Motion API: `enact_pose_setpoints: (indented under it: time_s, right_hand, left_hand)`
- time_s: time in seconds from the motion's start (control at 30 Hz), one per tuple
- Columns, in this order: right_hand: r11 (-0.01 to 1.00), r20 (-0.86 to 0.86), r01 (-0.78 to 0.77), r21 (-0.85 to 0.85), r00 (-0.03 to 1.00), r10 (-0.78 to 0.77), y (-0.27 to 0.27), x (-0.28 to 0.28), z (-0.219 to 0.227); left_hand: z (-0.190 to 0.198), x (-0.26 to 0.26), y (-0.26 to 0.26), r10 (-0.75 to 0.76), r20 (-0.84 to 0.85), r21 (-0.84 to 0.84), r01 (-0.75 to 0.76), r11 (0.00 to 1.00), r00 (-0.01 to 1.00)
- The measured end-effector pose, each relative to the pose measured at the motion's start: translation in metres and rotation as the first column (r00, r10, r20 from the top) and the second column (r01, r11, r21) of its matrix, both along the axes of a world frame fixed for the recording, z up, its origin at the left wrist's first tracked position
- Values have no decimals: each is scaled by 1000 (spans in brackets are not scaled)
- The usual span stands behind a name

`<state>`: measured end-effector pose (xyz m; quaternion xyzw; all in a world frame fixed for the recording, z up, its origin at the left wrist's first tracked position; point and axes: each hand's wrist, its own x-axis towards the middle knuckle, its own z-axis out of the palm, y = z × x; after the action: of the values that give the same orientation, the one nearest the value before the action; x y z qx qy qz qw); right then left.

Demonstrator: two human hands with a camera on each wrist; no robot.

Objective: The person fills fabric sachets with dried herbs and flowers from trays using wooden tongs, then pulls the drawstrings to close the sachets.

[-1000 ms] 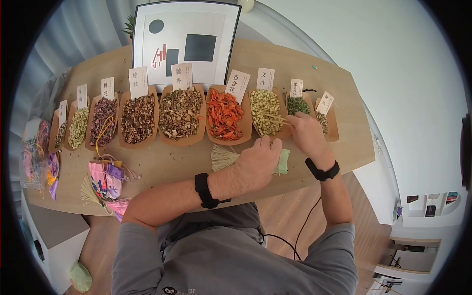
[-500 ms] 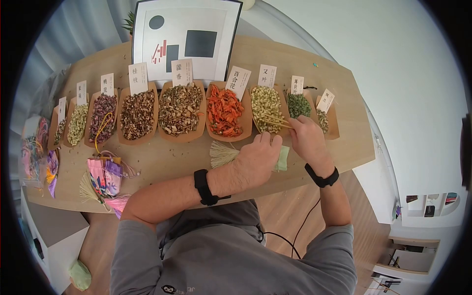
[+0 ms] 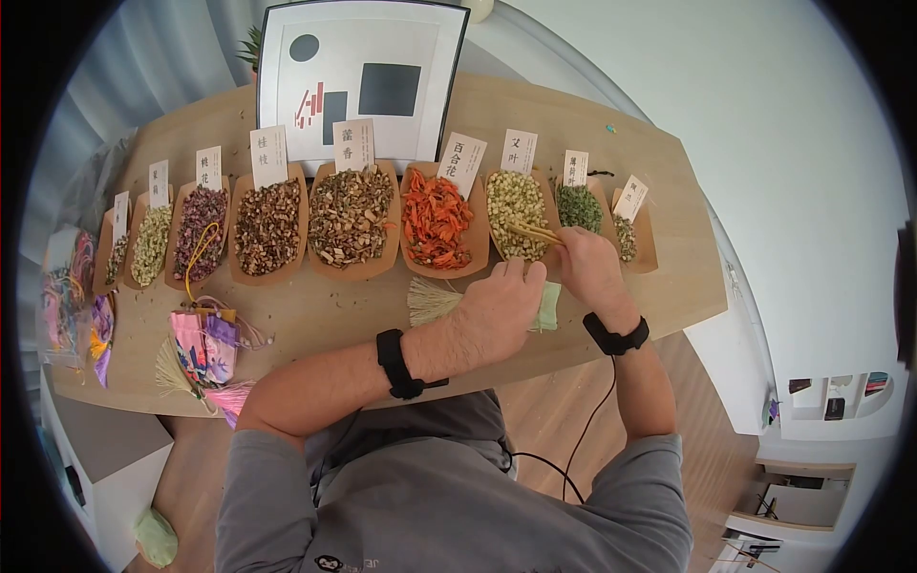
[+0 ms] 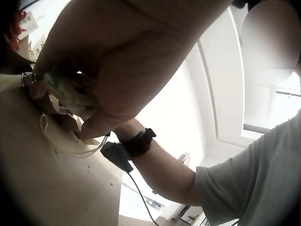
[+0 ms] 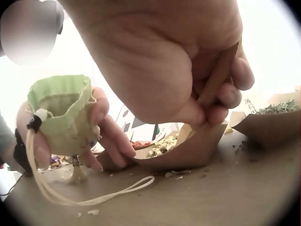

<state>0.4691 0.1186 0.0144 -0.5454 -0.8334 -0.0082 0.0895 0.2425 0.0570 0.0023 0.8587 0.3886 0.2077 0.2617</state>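
Note:
In the head view the left hand grips a small green pouch, with a pale tassel out to its left. The right wrist view shows that pouch with its mouth open upward and a cream cord hanging down. The right hand holds a light wooden tool that looks like tongs, its far end over the pale buds in a brown tray. In the right wrist view the fingers curl round the tool's wooden strip.
Brown trays of dried herbs stand in a row with cards, among them orange petals and green leaves. A framed picture stands behind. Pink and purple pouches lie at the left, near a plastic bag.
The right hand has moved slightly down and left, and the tool's ends look closer together over the buds. The left hand stays nearly in place with the pouch.

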Motion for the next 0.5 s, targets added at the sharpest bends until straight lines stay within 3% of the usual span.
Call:
enact_pose_setpoints:
  time_s: [0.17,0.23,0.27,0.37,0.43,0.5]
  right_hand:
    - [1000,-63,-11,7,998,12,-3,9,12]
    - [1000,-87,-18,18,996,19,-6,12,21]
    - [999,-102,-13,39,995,17,-8,13,28]
    - [997,-133,2,80,991,8,-18,12,56]
    - [995,-152,12,98,988,3,-27,10,75]
    - [996,-219,39,83,975,-20,-37,7,92]
  left_hand:
    - [-3,2,5,12,81,-32,-9,999,997]
    - [-5,3,9,55,241,-77,-37,996,969]
    - [-5,4,12,53,242,-77,-35,996,969]
    - [2,2,21,110,297,-182,-57,982,949]
    - [11,-1,26,205,374,-445,-19,895,904]
    - [5,1,32,232,406,-494,-2,870,884]
